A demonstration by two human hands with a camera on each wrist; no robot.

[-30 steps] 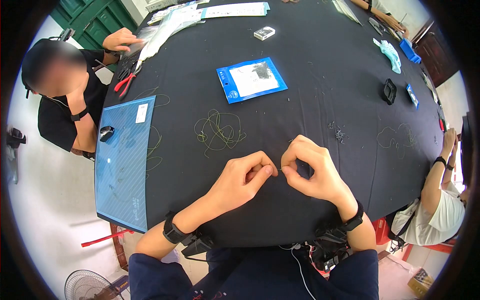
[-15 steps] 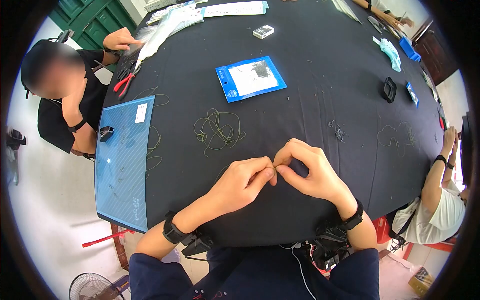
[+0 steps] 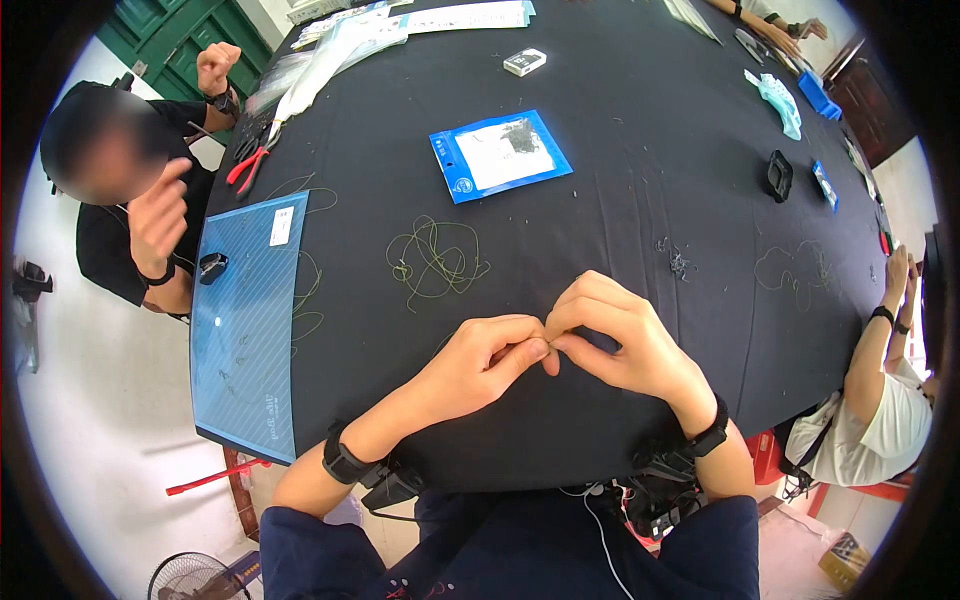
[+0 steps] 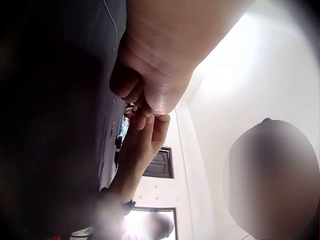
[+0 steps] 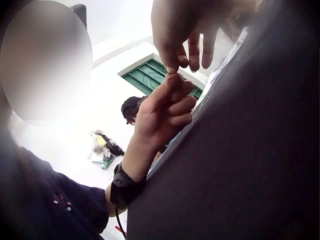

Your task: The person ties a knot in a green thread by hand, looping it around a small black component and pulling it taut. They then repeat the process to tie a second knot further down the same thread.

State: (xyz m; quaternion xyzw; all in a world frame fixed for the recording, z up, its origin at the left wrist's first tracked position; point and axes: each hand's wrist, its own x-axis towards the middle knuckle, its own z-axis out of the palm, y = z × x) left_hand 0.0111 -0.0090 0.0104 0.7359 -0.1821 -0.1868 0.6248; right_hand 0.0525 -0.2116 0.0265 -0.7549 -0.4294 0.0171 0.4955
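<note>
With left grip point(image 3: 478, 362): pinching thin thread point(image 3: 443, 341), mostly hidden; below blue packet point(image 3: 501, 158) in head view | with right grip point(image 3: 630, 335): pinching same thread; touching left grip at tips | on black worktop point(image 3: 650, 100): below-left of packet, tangled green cord point(image 3: 437, 262); above packet, small white box point(image 3: 525, 62)

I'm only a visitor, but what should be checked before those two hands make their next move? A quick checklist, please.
1. Left hand pinching with thumb and finger: ok.
2. Right hand meeting it at the fingertips: ok.
3. What they hold: cannot tell, too small and mostly hidden.
4. Green cord free of crossings: not ok, it lies in crossing loops.
5. Blue packet clear of both hands: ok, lying apart.
</note>
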